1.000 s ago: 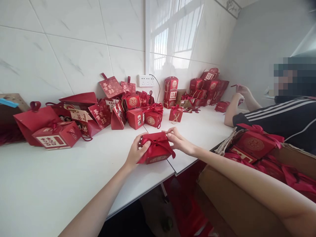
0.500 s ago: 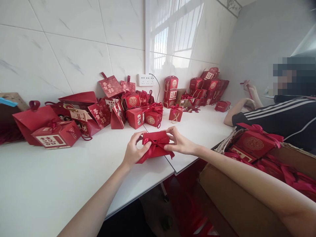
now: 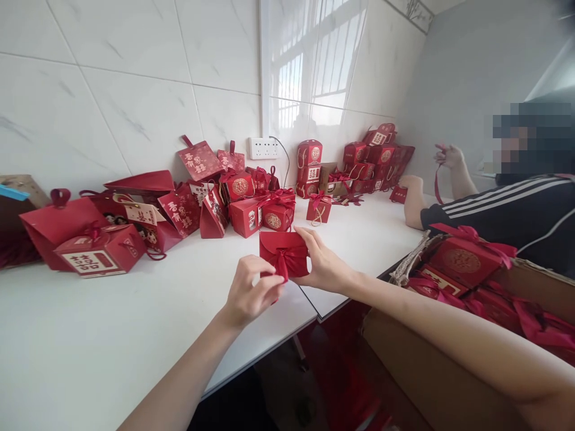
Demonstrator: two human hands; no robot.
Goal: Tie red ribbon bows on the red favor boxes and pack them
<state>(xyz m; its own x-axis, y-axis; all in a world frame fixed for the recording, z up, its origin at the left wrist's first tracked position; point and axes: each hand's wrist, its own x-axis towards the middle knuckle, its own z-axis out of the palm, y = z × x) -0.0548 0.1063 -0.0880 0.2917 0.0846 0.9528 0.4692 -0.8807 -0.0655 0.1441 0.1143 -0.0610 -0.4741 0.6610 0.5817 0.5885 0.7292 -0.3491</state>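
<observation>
A small red gift box [image 3: 271, 240] is held up near the table's front edge, with a red ribbon [image 3: 281, 263] on its front. My right hand [image 3: 326, 263] grips the box by its right side, fingers at the top corner and thumb below. On the left, my left hand [image 3: 251, 293] is closed in a pinch on the ribbon at the lower front of the box. The box's back and underside are hidden.
Many red gift boxes [image 3: 105, 248] line the white table [image 3: 148, 323] along the wall. A carton [image 3: 404, 359] of ribboned boxes stands at the right. Beyond it a person in a dark striped sleeve [image 3: 489, 206] holds a ribbon. A power strip [image 3: 264, 148] is on the wall.
My left hand has let go of the box's left side and now pinches the ribbon. My right hand has taken the box's right side; the box is tilted more upright.
</observation>
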